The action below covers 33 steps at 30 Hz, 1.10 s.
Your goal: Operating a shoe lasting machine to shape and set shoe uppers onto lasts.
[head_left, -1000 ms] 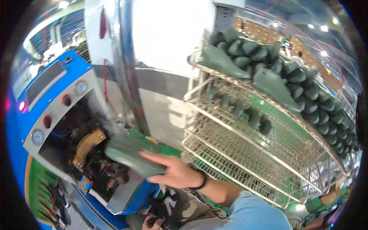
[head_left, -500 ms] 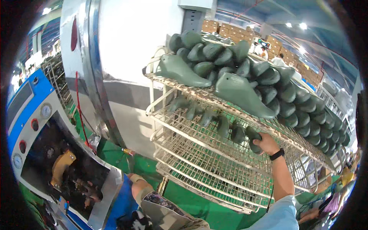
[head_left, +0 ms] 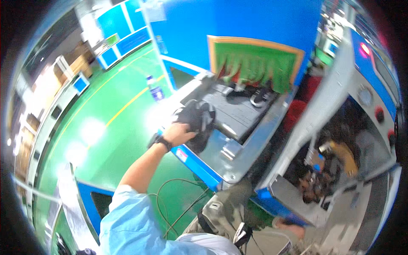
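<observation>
My left hand (head_left: 177,135) reaches in from the lower left in a light blue sleeve, with a dark band on the wrist. Its fingers close over the near edge of a black shoe upper (head_left: 195,117) with pale patches; blur softens the grip. The upper sits at the end of a conveyor (head_left: 263,146) on a blue machine. Farther along, more dark shoe uppers (head_left: 259,97) with pale trim lie on a grey slab (head_left: 231,108), in front of a green strip curtain (head_left: 255,63). My right hand is out of view.
To the right, a second machine (head_left: 361,72) has a dark open bay with a tan curved part (head_left: 346,157). A cable (head_left: 159,199) loops over the green floor (head_left: 123,148). A bottle (head_left: 156,90) stands beyond the conveyor. A blurred skin-coloured shape (head_left: 293,229) low at right is unclear.
My view has swung left from the rack of green shoe lasts to the conveyor. My right hand, earlier on a last, has left the picture; my left hand now appears at the black upper.
</observation>
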### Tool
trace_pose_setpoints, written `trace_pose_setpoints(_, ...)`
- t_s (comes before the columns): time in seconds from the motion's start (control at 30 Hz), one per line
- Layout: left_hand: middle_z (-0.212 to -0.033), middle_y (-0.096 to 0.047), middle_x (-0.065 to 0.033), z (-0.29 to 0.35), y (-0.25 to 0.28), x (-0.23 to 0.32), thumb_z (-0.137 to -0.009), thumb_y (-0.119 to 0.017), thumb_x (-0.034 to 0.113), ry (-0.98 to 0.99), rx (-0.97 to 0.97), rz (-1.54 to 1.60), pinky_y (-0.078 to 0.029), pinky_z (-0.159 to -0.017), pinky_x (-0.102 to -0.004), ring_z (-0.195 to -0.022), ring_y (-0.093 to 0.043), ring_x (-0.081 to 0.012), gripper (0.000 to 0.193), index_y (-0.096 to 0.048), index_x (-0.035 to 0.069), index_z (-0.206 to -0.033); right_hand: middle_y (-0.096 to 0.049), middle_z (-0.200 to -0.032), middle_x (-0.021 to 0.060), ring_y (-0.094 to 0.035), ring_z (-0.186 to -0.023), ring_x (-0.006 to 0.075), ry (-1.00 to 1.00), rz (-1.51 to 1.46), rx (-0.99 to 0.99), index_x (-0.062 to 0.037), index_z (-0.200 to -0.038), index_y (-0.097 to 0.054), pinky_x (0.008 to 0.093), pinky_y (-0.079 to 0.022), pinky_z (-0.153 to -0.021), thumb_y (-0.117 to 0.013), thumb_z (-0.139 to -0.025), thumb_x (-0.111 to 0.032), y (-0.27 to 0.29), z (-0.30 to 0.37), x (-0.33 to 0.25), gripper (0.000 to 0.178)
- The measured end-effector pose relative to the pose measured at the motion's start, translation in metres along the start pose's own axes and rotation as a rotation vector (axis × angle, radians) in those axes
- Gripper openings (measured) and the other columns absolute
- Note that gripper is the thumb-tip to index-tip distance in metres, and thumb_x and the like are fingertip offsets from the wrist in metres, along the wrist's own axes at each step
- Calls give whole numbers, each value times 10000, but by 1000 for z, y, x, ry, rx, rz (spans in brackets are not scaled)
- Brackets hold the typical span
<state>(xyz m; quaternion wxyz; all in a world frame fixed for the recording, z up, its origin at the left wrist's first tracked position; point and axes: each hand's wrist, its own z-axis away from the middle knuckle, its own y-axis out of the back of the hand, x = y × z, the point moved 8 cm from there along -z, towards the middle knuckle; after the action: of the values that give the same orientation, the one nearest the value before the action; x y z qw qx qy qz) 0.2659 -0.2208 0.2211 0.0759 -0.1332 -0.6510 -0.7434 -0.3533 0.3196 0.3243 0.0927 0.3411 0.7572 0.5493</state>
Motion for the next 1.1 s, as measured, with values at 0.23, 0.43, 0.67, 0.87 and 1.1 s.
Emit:
trace_pose_setpoints(0.23, -927, -680, -142, 101, 13, -56, -821, -671, 498, 131, 163, -80, -523, -864, -473, -1019, -617, -351, 402, -735, 109, -898, -723, -986, 198, -677, -816, 356, 603, -875, -155, -1, -1094, -723, 408, -547, -778, -647, -976, -212, -34, -70, -242, 253)
trace_pose_setpoints(0.43, -975, -669, -104, 356, 47, -149, -835, -676, 468, 429, 256, -152, -517, -899, -472, -1107, -580, -328, 374, -734, 119, -956, -702, -1112, 223, -680, -977, 362, 752, -795, -634, -30, -1160, -708, 402, -537, -846, -634, -963, -330, -105, -30, -322, 366)
trace_pose_setpoints(0.67, -938, -670, -175, 763, 133, -233, -760, -715, 367, 1236, 620, -525, -510, -857, -467, -990, -619, -360, 300, -737, 82, -854, -668, -1148, 269, -634, -1080, 422, 1170, -701, -1010, 20, -1244, -631, 431, -492, -936, -583, -947, -252, -210, 43, -391, 406)
trace_pose_setpoints(0.87, -901, -669, -235, 825, 168, -221, -927, -579, 358, 1573, 1318, -626, -513, -802, -489, -870, -671, -377, 379, -691, 3, -857, -682, -1072, 280, -640, -974, 451, 1153, -423, -1137, 58, -1096, -665, 455, -493, -834, -515, -958, -217, -314, 78, -422, 342)
trace_pose_setpoints(1.1, -1052, -719, -193, 404, -136, -112, -932, -561, 608, 691, -191, 441, -530, -860, -440, -999, -681, -347, 585, -724, 73, -1106, -668, -1112, 258, -638, -997, 414, 1168, -714, -1216, 14, -1078, -675, 455, -492, -827, -494, -984, -305, -316, 109, -413, 378)
